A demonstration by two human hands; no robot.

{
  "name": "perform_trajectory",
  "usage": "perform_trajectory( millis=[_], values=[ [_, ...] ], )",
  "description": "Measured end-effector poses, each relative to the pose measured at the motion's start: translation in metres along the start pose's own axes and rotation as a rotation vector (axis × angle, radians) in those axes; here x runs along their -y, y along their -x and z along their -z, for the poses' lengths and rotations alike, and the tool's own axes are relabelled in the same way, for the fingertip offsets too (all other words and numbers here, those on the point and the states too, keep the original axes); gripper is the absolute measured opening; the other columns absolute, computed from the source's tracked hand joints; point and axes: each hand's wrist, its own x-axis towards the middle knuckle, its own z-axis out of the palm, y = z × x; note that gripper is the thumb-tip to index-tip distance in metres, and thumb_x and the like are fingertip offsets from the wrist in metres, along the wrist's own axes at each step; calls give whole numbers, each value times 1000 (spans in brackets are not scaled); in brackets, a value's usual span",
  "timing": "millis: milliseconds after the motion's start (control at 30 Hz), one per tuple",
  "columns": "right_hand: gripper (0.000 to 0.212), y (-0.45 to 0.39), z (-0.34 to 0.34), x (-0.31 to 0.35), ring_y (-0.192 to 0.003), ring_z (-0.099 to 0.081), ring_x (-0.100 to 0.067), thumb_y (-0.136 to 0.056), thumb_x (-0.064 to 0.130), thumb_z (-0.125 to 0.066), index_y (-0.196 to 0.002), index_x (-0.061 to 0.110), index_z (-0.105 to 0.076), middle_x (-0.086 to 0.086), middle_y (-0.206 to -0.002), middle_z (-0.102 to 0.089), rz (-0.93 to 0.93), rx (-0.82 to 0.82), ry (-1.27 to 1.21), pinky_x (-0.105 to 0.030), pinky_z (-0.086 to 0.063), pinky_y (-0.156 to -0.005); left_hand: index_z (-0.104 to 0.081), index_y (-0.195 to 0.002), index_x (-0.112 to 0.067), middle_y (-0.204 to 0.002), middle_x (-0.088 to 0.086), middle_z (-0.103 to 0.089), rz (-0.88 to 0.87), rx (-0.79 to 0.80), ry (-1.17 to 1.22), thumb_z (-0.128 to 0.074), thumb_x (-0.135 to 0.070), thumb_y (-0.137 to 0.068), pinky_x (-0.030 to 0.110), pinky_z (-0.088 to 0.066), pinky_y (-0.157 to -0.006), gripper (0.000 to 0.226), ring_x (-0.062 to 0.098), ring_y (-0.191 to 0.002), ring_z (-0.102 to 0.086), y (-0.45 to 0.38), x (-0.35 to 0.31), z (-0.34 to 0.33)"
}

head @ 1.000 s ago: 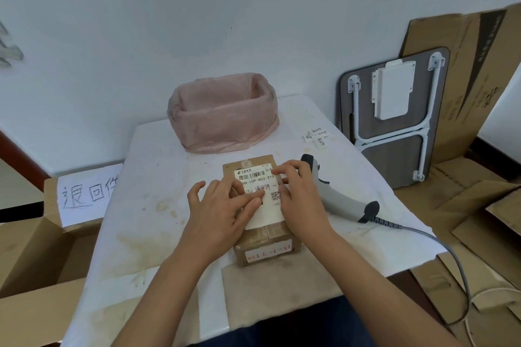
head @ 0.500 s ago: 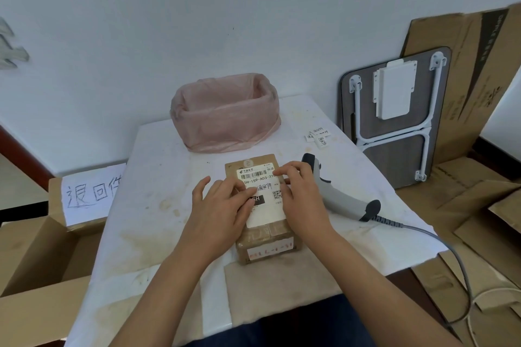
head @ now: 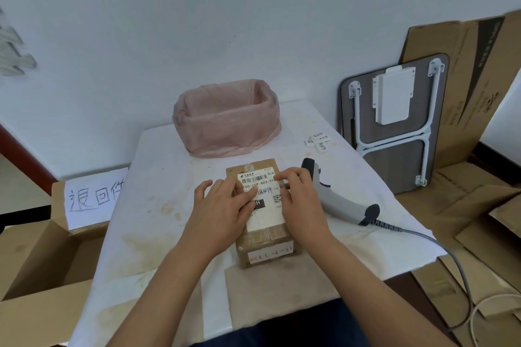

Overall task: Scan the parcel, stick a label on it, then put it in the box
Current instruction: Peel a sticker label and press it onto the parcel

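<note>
A brown cardboard parcel [head: 265, 245] lies on the white-covered table [head: 158, 205], with a white shipping label [head: 266, 213] on its top. My left hand [head: 222, 208] rests flat on the left part of the parcel, fingers spread over the label. My right hand [head: 298, 200] lies on the parcel's right side, fingertips pressing the label near its upper right edge. A small handwritten sticker [head: 265, 191] shows between my fingers. A grey barcode scanner [head: 338, 197] lies on the table just right of my right hand. An open cardboard box [head: 42, 256] stands left of the table.
A pink plastic-lined bin [head: 225, 118] sits at the table's far end. Small loose stickers [head: 318, 142] lie at the far right of the table. The scanner cable [head: 439, 248] runs off the right edge. A folded table [head: 394, 127] and flattened cardboard [head: 479, 205] stand at the right.
Both hands have stayed on the parcel. My left fingers slid slightly up and left across the label, uncovering more of its lower printed part.
</note>
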Motion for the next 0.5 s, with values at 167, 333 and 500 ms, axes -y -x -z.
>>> perform_trajectory(
  millis=[167, 333, 500],
  values=[
    [26, 1, 1, 1, -96, -57, -12, -96, 5, -42, -116, 14, -56, 2, -129, -42, 8, -3, 33, -36, -53, -78, -69, -119, -35, -101, -11, -53, -2, -8, 84, -28, -47, -90, 39, -29, -102, 51, 11, -97, -56, 5, 1, 3],
    [27, 3, 1, 1, -86, -55, -13, -98, 9, -43, -115, 16, -62, 1, -128, -42, 20, -7, 89, -37, -54, -68, -65, -123, -38, -111, -11, -55, 29, 16, 108, -35, -42, -93, 40, -24, -107, 43, 7, -106, -55, 13, 2, 5],
    [30, 3, 4, 5, -84, -58, -18, -95, 5, -45, -115, 15, -64, -1, -126, -44, 32, 19, 144, -32, -50, -68, -64, -125, -40, -115, -11, -53, 74, 13, 123, -28, -46, -93, 39, -24, -105, 48, 9, -108, -54, 17, -2, 2]
  ],
)
